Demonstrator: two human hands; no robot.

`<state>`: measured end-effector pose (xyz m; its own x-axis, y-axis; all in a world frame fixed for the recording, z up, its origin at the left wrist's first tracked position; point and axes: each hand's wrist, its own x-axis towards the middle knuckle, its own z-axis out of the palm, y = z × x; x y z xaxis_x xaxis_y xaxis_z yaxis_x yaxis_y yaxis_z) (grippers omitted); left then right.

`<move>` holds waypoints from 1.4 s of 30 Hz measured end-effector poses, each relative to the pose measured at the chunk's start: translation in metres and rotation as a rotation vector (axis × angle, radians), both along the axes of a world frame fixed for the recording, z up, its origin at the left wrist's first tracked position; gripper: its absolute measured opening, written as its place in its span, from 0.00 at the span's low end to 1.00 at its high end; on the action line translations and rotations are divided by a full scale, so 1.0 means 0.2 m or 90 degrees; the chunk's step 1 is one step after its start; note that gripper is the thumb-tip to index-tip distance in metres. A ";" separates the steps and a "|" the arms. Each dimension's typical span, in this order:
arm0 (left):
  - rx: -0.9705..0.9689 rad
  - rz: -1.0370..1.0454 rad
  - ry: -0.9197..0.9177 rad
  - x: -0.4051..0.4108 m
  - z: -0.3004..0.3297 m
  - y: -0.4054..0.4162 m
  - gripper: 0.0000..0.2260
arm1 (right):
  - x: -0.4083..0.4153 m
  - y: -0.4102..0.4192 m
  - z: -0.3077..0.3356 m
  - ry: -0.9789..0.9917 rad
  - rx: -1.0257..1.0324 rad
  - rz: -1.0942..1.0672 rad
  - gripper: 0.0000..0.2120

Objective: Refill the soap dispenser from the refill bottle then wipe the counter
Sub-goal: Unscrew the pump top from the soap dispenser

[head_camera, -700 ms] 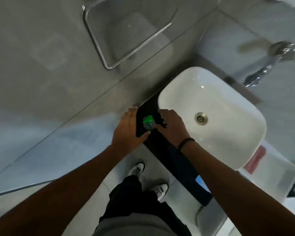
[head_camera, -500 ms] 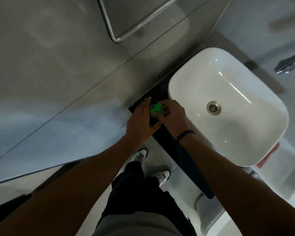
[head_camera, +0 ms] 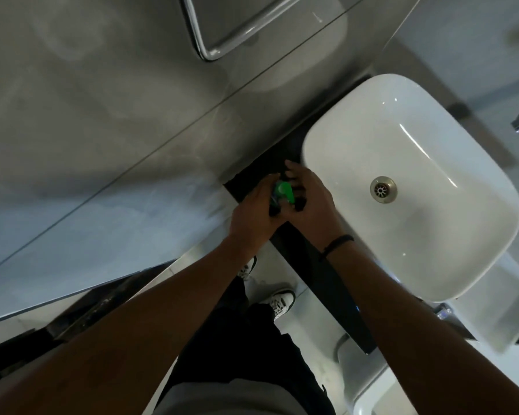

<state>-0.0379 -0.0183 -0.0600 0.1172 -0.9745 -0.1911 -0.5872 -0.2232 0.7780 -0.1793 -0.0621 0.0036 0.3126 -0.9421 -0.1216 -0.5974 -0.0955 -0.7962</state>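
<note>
The wall (head_camera: 102,100) fills the left and far side of the view, with a metal bar (head_camera: 210,52) fixed to it at the far edge. Below it, the dark counter (head_camera: 309,265) runs as a narrow strip from far left to near right, and both hands meet over its far end.

The left hand (head_camera: 252,217) is curled around the left side of a small green-topped container (head_camera: 282,191), fingers wrapped and thumb across the near side. It appears to hold the body steady. The container is seen almost end-on from above, so its long axis stands roughly vertical, rising toward the camera; only the green top is clearly visible. Whether this is the dispenser or the refill bottle cannot be told.

The right hand (head_camera: 309,199) lies just right of the green top, fingers bent over it and touching it. Whether it grips the top or only rests on it cannot be told, as the fingertips are dark and blurred.

Further right sits the white basin (head_camera: 417,235), touching the counter edge, with its drain (head_camera: 383,189) well apart from the hands.

Judgement: the step in hand is probably removing or turning the top. Both hands are already at the container; the right is placed for twisting about the vertical axis while the left braces.
</note>
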 end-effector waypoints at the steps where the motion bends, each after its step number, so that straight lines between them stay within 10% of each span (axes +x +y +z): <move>1: -0.004 0.003 0.004 0.00 0.00 0.00 0.36 | 0.01 0.02 -0.01 -0.015 0.010 -0.046 0.27; 17: -0.039 -0.006 0.024 0.01 -0.03 0.00 0.36 | 0.14 0.12 -0.10 -0.134 -0.029 -0.261 0.09; 42: -0.062 -0.021 -0.026 0.02 -0.10 -0.02 0.29 | 0.19 0.17 -0.09 -0.121 -0.024 -0.276 0.21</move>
